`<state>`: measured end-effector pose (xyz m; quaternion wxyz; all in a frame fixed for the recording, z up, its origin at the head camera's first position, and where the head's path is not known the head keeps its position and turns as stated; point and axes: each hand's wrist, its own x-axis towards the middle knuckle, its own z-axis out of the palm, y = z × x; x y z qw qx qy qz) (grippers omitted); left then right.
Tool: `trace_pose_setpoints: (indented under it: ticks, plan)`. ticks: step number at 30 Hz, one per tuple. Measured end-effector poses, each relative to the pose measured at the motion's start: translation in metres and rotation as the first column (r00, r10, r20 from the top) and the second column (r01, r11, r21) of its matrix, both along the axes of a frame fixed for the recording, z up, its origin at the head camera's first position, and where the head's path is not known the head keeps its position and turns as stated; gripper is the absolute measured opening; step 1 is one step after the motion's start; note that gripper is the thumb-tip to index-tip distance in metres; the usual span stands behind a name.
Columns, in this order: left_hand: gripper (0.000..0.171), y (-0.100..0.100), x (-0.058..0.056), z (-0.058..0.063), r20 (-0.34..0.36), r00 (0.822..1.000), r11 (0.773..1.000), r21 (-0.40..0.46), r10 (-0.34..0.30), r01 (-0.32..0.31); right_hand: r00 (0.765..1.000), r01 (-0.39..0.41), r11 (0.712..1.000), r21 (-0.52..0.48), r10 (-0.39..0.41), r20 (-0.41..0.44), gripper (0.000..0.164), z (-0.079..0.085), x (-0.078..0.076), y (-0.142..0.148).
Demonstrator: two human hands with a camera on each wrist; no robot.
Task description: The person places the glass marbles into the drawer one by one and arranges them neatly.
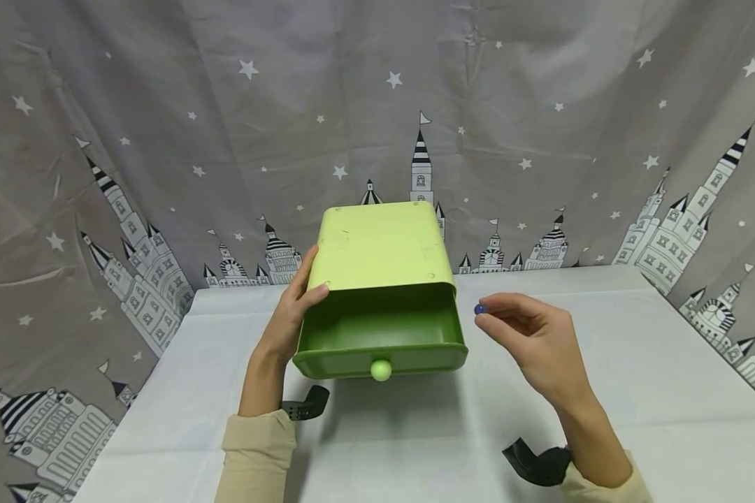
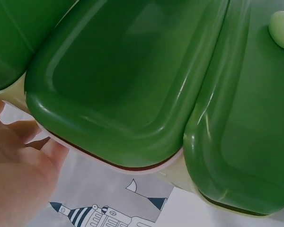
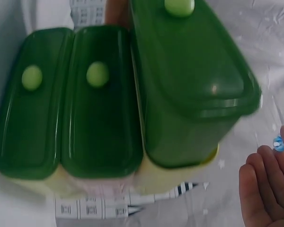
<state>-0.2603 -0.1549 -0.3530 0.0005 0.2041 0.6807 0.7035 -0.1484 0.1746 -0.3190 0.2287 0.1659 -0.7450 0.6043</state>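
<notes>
A small drawer cabinet with a pale yellow-green top (image 1: pixel 384 244) stands on the table, its green top drawer (image 1: pixel 380 362) pulled out and bare inside. My left hand (image 1: pixel 289 311) rests along the cabinet's left side, the thumb at the front top corner; in the left wrist view, relaxed fingers (image 2: pixel 26 130) lie against the casing. To the right of the drawer, my right hand (image 1: pixel 535 342) pinches a small blue marble (image 1: pixel 480 309) between thumb and forefinger, apart from the cabinet. The right wrist view shows this marble (image 3: pixel 278 143) as glassy light blue at the fingertips.
Below the pulled-out drawer are two closed green drawers (image 3: pixel 102 127) with round light-green knobs. A white cloth (image 1: pixel 654 363) covers the table. Behind it hangs a grey curtain (image 1: pixel 509 126) printed with castles and stars. Black straps (image 1: pixel 537 464) are on both wrists.
</notes>
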Motion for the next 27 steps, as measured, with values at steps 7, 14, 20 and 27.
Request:
trace_pose_setpoints:
  ticks: [7,14,20,27]
  plan:
    - [0.074,0.0,0.002,-0.001,0.005,1.0,1.0,0.002,0.01,-0.01,0.991,-0.064,0.994,-0.091,0.053,-0.12,0.022,-0.001,0.002,-0.016]
    - [0.074,0.0,0.003,-0.001,0.009,1.0,1.0,0.007,0.0,0.0,0.981,-0.102,0.987,-0.125,0.079,-0.178,0.022,-0.005,0.002,-0.024]
    - [0.075,0.0,0.001,-0.002,0.015,1.0,1.0,0.015,-0.004,0.004,0.974,-0.046,0.998,-0.032,0.037,-0.223,0.023,-0.006,0.004,-0.032]
    - [0.076,0.0,0.002,-0.001,0.016,1.0,1.0,0.018,-0.003,0.003,0.973,-0.022,1.0,0.015,0.025,-0.23,0.024,-0.009,0.004,-0.04]
